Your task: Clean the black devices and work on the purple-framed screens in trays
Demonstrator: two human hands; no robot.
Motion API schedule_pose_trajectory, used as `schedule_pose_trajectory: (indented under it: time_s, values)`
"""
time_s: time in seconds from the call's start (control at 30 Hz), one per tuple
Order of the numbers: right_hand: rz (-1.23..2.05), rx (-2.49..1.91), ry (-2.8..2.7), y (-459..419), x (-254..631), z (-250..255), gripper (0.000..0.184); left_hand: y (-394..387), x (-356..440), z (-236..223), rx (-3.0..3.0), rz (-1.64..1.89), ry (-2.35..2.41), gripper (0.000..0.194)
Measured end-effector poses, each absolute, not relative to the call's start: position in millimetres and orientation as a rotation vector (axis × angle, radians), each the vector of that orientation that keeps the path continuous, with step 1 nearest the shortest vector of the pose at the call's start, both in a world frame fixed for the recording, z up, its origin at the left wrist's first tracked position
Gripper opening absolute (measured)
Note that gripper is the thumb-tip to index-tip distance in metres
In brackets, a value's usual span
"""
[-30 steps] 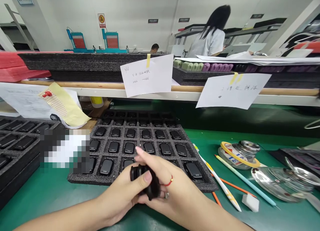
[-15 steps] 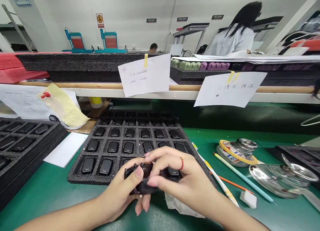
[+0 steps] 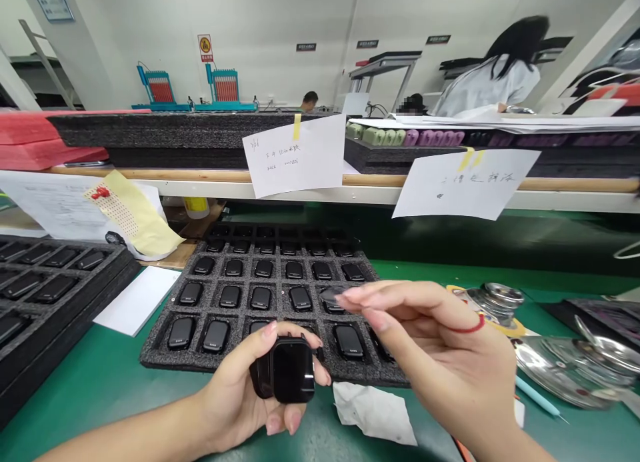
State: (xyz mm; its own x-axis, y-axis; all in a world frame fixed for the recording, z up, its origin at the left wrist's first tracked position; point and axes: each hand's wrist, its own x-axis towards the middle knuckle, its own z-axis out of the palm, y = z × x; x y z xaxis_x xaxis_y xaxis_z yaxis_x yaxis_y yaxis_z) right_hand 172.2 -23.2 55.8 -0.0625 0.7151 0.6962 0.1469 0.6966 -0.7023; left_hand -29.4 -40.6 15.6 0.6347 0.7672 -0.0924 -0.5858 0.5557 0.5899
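My left hand (image 3: pixel 253 392) grips a small black watch body (image 3: pixel 287 369) with its dark screen facing up, low in the middle of the view. My right hand (image 3: pixel 440 345) hovers to the right and slightly above it, thumb and fingers pinched on a thin clear film (image 3: pixel 331 294). Behind both hands lies a black foam tray (image 3: pixel 200 355) whose pockets hold several identical black watch bodies. A crumpled white wipe (image 3: pixel 375 412) lies on the green mat just right of my left hand.
A second black foam tray (image 3: pixel 45 295) of devices sits at the left, with a white card (image 3: pixel 136 299) beside it. A tape roll and metal pot (image 3: pixel 493 302), a steel dish (image 3: pixel 575 365) and a blue pen (image 3: pixel 537 397) lie at the right. Paper notes (image 3: pixel 295 154) hang from the shelf; another person stands beyond it.
My right hand has lifted off the watch body and moved up and right, pulling the clear film away. The watch screen now faces up, bare, in my left hand.
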Motion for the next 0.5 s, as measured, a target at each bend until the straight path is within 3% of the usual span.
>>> schedule_pose_trajectory:
  time_s: [0.17,0.27,0.5]
  values:
    - [0.18,-0.621,-1.904,-23.3,179.9,61.1,0.03,-40.6,-29.6,14.5,0.563,0.81,0.329,0.038]
    - [0.177,-0.553,-2.077,-28.8,182.6,64.4,0.036,-39.9,-28.9,14.7,0.557,0.8,0.336,0.036]
    - [0.113,-0.537,-2.209,-41.3,176.4,35.8,0.027,-41.8,-29.6,14.0,0.538,0.795,0.425,0.039]
